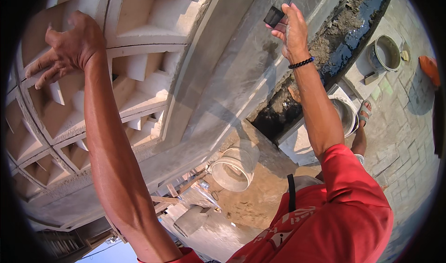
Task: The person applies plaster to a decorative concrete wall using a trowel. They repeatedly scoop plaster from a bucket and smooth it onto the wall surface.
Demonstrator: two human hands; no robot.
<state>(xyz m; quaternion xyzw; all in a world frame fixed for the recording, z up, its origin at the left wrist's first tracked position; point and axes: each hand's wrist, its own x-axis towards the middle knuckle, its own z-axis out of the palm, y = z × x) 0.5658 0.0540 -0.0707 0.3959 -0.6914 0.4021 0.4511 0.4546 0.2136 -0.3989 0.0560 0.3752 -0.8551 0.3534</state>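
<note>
My left hand [74, 51] is raised at the far left, over a pale concrete lattice wall [153, 17] of hollow blocks. Its fingers are spread toward the joints between the blocks, and it holds nothing that I can see. Up in the top middle, my right hand [293, 33] grips a small black flat piece [274, 16] between thumb and fingers. I cannot make out its exact kind. A smooth grey plastered wall face [218, 86] lies behind and to the left of this hand. A dark bead bracelet [302, 62] circles my right wrist.
Below the wall stands a whitish bucket [232, 170] on sandy ground. An open drain [344, 40] with dark water runs along the wall. Past it are another bucket [344, 112], a grey bucket [386, 53] and paving [404, 137]. Boards and rubble [190, 214] lie lower down.
</note>
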